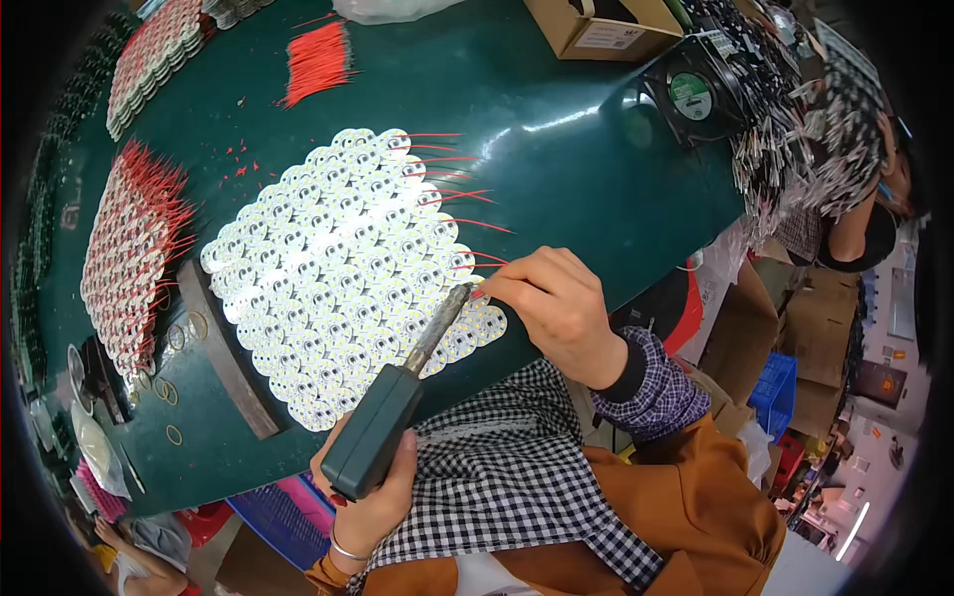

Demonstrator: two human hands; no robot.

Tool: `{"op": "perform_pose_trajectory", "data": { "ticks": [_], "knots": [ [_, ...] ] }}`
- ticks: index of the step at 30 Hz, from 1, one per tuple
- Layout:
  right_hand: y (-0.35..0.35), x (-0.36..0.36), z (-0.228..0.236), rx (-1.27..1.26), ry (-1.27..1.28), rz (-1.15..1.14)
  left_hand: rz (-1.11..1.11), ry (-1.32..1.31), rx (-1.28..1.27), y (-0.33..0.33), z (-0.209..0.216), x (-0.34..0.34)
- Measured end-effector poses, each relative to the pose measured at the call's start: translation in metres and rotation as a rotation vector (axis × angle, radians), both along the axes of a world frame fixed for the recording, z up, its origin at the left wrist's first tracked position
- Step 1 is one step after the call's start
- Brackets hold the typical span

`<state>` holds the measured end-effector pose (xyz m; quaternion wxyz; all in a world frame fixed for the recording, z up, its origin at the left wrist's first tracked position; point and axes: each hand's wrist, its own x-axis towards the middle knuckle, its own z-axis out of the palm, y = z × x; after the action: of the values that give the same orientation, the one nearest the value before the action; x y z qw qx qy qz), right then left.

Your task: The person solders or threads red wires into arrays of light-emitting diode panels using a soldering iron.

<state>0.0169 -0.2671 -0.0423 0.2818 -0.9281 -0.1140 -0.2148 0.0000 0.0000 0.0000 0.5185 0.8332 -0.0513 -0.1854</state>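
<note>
My left hand is wrapped around the dark green body of a soldering iron. Its metal tip points up and away, reaching the right edge of a panel of joined round white LED boards. Beside that tip, the fingers of my right hand are pinched on a thin red wire, mostly hidden by the fingertips. Several red wires stick out to the right from boards along the panel's far right edge. The panel lies flat on the dark green table.
A bundle of cut red wires lies at the back. Wired LED panels are stacked at the left, near a flat bar and rubber bands. A black fan and cardboard box stand back right; another person's arm shows beyond.
</note>
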Motion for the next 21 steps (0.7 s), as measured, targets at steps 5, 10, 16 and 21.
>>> {"op": "perform_pose_trajectory", "data": {
  "ticks": [5, 10, 16, 21],
  "knots": [
    [0.001, 0.0, 0.0, -0.002, -0.023, -0.012, -0.06, -0.145, 0.003, -0.002, 0.002, 0.004],
    [0.002, 0.001, 0.003, -0.011, -0.016, -0.017, -0.038, -0.103, -0.015, -0.001, 0.004, 0.003],
    [0.002, -0.001, 0.006, -0.027, -0.015, -0.031, 0.052, 0.006, -0.107, 0.019, -0.007, -0.016],
    [0.005, -0.004, 0.008, -0.036, -0.079, -0.026, 0.017, 0.021, -0.075, 0.019, 0.002, -0.013]
  ]
}}
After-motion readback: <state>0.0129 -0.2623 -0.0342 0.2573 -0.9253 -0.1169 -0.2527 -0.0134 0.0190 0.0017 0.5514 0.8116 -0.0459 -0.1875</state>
